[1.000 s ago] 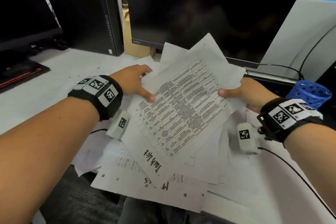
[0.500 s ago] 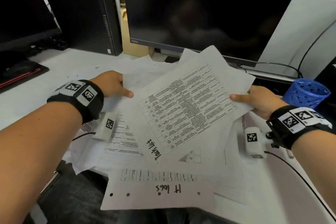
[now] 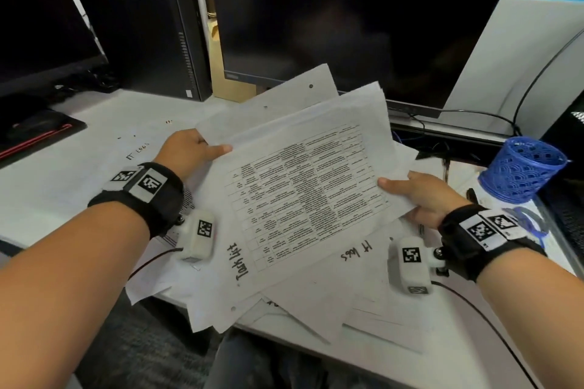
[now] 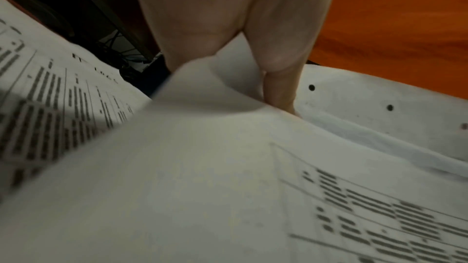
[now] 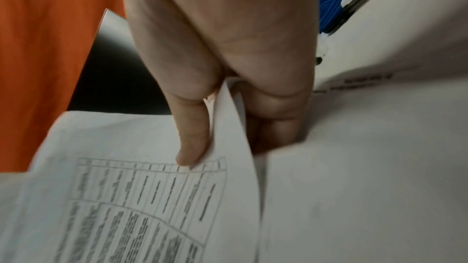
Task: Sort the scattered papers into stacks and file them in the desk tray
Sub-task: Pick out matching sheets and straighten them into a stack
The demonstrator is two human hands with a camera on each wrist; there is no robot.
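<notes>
Hands at opposite edges, left hand and right hand each pinch the loose sheaf of papers above the littered desk, apparently to square it; no tray is visible.

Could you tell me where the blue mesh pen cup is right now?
In the head view, the blue mesh pen cup stands at the desk's right edge, just beyond the right hand.

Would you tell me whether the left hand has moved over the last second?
Yes. The left hand slid left, away from the monitor.
</notes>
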